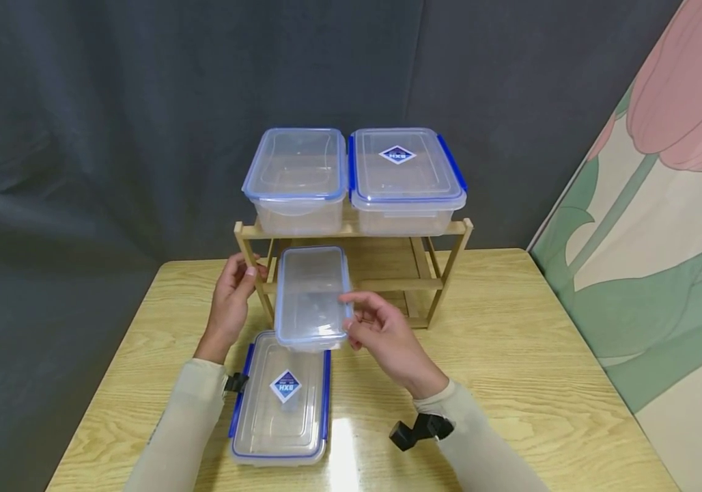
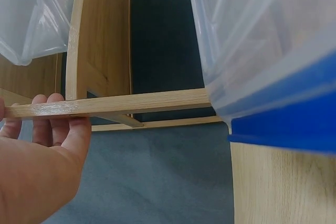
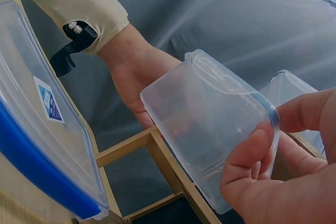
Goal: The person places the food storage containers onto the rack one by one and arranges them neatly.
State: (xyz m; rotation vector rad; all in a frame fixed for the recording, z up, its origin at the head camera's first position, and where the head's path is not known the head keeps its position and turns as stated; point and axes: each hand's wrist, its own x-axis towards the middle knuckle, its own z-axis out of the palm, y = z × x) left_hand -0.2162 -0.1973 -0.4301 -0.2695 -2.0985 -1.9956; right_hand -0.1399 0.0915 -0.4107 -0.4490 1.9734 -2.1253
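My right hand point(image 1: 388, 335) pinches the right rim of a clear plastic food container point(image 1: 311, 294) between thumb and fingers. This container is held tilted in front of the two-tier wooden rack point(image 1: 382, 285), over its lower shelf. My left hand point(image 1: 232, 301) grips the rack's left front post; in the left wrist view, the fingers point(image 2: 50, 129) curl round the wooden bar point(image 2: 142, 102). Near my left wrist, a flat clear container with blue side clips point(image 1: 280, 417) lies on the table, its far end just below the held one. Part of my left hand is hidden behind the post.
On the rack's top shelf stand two lidded clear containers, a left one point(image 1: 298, 164) and a right one with blue clips point(image 1: 409, 171). The wooden table point(image 1: 511, 383) meets a dark curtain point(image 1: 203, 123) behind and a tulip-patterned cloth point(image 1: 652, 273) at right.
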